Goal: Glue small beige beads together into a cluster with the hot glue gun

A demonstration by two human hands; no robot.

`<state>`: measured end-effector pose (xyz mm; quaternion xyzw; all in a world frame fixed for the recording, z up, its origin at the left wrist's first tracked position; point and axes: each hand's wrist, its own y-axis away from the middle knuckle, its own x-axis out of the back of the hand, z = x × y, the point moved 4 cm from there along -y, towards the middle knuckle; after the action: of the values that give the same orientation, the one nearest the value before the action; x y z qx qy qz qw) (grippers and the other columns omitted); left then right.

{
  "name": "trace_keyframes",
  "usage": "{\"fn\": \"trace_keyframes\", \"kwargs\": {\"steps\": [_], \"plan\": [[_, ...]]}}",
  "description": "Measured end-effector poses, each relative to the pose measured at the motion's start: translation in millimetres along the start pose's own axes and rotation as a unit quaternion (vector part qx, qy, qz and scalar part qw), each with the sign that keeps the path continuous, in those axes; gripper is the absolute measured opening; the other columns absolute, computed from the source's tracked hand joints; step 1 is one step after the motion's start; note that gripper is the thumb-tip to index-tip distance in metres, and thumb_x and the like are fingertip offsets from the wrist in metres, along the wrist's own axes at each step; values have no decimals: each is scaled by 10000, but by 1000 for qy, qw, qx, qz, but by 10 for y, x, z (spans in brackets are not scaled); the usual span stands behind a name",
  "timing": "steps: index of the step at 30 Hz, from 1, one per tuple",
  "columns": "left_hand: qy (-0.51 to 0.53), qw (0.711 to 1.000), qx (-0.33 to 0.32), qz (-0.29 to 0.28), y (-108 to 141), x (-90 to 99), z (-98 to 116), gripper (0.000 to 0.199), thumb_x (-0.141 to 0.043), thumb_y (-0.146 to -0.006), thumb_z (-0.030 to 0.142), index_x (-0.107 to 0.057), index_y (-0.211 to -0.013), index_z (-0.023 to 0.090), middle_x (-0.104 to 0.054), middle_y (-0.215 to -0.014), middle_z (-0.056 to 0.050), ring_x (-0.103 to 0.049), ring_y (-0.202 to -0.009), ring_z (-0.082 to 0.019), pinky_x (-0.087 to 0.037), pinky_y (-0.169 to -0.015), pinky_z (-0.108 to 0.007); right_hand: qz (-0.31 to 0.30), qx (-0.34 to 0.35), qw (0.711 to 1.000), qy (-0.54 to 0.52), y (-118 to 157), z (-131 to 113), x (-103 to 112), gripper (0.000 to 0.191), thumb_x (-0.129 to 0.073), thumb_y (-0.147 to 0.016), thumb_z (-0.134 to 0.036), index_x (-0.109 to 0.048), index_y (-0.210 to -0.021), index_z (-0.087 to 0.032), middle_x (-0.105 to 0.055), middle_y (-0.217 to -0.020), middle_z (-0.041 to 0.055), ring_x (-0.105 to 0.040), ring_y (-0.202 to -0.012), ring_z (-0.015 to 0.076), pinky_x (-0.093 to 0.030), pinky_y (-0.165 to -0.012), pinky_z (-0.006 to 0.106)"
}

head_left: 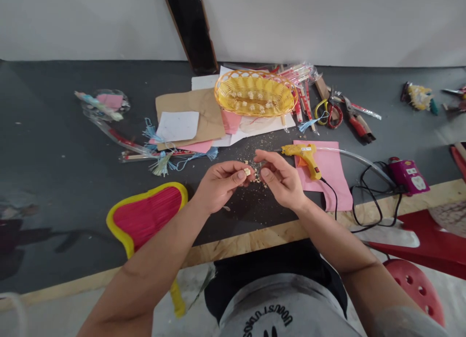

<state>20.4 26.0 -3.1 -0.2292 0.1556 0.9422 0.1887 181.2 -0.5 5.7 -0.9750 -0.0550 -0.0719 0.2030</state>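
Note:
My left hand [222, 184] pinches a small pale cream piece [247, 172] between thumb and fingertips; it looks like a carved or broken bit, too small to name surely. Just to the right, my right hand [282, 179] is held with fingers curved and apart, nothing visible in them. Crumbs [257, 177] and shavings lie scattered on the dark table below both hands. Behind them, a yellow woven basket [222, 96] has several small pale pieces in it. A yellow hot glue gun [307, 157] rests on pink paper [338, 181] beside my right hand.
Scissors [329, 111] and red-handled pliers [358, 123] lie back right. A phone [192, 31] leans on the wall. Papers [182, 126] and tassels [162, 164] are at back left. A red-and-yellow fan [145, 215] overhangs the front edge. A black cord [376, 208] trails near a purple box [409, 176].

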Motion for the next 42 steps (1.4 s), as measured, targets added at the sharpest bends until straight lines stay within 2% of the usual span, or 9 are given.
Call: {"fn": "trace_keyframes", "kwargs": {"steps": [2, 4, 7, 9, 13, 17, 23, 28, 42], "plan": [[-1, 1000, 0, -5, -1, -2, -1, 241, -935, -644, 371, -827, -757, 187, -758, -717, -44, -645, -671, -116, -513, -638, -215, -30, -26, 999, -19, -2, 21, -32, 342, -500, -1037, -301, -576, -1367, -258, -679, -1181, 83, -634, -801, 131, -581, -726, 302], [-3, 1000, -1, -7, -6, -1, -6, 244, -938, -638, 371, -827, -760, 191, -758, -713, -38, -650, -674, -113, -513, -642, -209, -38, -26, 999, -26, -9, 10, -48, 281, -529, -1026, -311, -630, -1280, -243, -692, -1132, 79, -648, -845, 144, -576, -754, 308], [-11, 1000, 0, 2, -18, 11, -18, 256, -955, -605, 364, -818, -736, 192, -749, -689, -21, -645, -653, -102, -507, -645, -202, -4, -6, 1000, -19, -19, -25, -28, 151, -613, -985, -336, -682, -1048, -218, -686, -981, 60, -648, -875, 161, -559, -749, 304], [-20, 1000, -1, 11, -24, 22, -26, 274, -965, -581, 365, -807, -715, 186, -740, -675, -15, -634, -633, -97, -505, -646, -208, 20, -7, 1000, -22, -20, -32, -11, 131, -647, -965, -344, -666, -976, -214, -664, -913, 41, -637, -831, 149, -548, -709, 285], [-38, 999, -4, 16, -27, 50, -41, 295, -967, -570, 380, -792, -692, 177, -733, -677, -16, -617, -635, -105, -502, -655, -230, 2, 14, 1000, -22, -30, -64, -22, 173, -681, -946, -313, -676, -1097, -228, -681, -958, 44, -640, -809, 135, -550, -675, 266], [-53, 999, -6, 12, -21, 56, -41, 304, -968, -563, 395, -795, -689, 180, -728, -664, -13, -606, -629, -101, -485, -634, -219, -8, 62, 998, 22, -50, -118, -26, 97, -688, -943, -233, -722, -1034, -227, -720, -930, 46, -668, -880, 154, -562, -727, 283], [-35, 999, -10, -6, -12, 14, -21, 273, -957, -596, 383, -827, -758, 205, -760, -708, -23, -624, -636, -95, -508, -659, -213, 6, 69, 997, 46, -62, -146, -4, 106, -672, -951, -208, -733, -1036, -225, -743, -919, 42, -686, -867, 153, -579, -747, 299], [-68, 998, -8, 14, -20, 66, -47, 251, -953, -605, 375, -822, -738, 206, -765, -720, -21, -634, -657, -97, -519, -683, -215, 9, 95, 992, 78, -52, -145, -1, 134, -686, -931, -159, -743, -1037, -219, -750, -917, 44, -699, -874, 151, -594, -754, 287], [-42, 999, 1, 8, -18, 67, -45, 237, -972, -570, 291, -797, -695, 193, -744, -699, -3, -635, -650, -78, -506, -638, -169, -6, 97, 990, 101, -51, -152, -4, 145, -686, -936, -211, -731, -1073, -216, -756, -966, 63, -708, -900, 169, -607, -762, 307]]}}
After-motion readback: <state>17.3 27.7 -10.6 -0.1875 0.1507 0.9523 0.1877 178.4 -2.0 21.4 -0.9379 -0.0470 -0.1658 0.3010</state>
